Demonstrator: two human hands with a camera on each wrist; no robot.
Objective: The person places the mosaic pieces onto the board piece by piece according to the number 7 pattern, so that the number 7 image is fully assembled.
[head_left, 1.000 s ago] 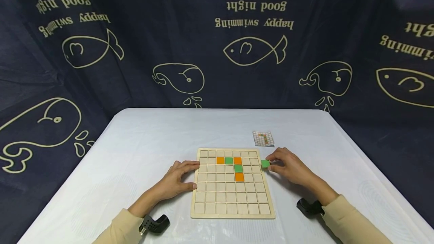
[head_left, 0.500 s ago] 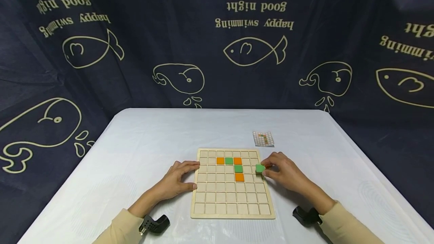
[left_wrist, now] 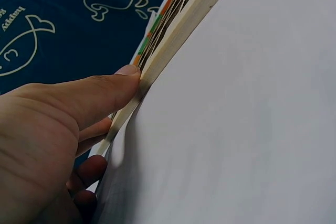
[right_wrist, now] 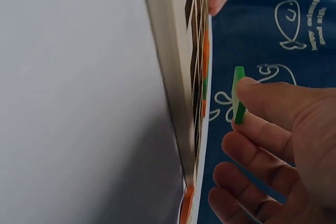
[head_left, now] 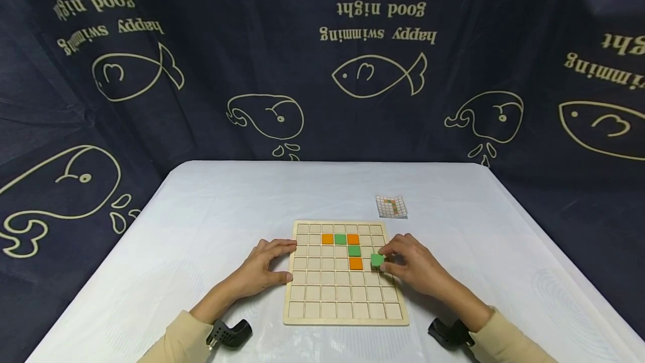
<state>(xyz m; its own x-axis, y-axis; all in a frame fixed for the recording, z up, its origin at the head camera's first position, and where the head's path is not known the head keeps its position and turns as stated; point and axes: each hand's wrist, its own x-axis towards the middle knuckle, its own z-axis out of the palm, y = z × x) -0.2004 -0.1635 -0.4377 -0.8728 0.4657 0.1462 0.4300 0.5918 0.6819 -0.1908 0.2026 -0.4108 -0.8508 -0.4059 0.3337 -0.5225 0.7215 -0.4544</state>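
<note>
In the head view a square wooden grid board (head_left: 328, 294) lies on the white table. My right hand (head_left: 415, 266) pinches a green square tile (head_left: 377, 261) between thumb and fingers over the board's right side. The right wrist view shows that green tile (right_wrist: 239, 95) edge-on, raised above the board. My left hand (head_left: 257, 272) touches the board's left edge with thumb and fingertips, and its thumb (left_wrist: 113, 90) lies against the board's side in the left wrist view. An orange tile (head_left: 355, 263) sits in a cell just left of the held tile, with a green tile (head_left: 354, 250) behind it.
Behind these, two more orange tiles flank a green tile (head_left: 340, 238) in one row. A small printed grid card (head_left: 391, 206) lies beyond the board's far right corner. A dark blue curtain (head_left: 282, 60) with fish drawings hangs behind the table (head_left: 227, 195).
My right hand has brought the green tile leftward and nearer to me, from beside the board's right edge to over its cells. The left hand has stayed in place.
</note>
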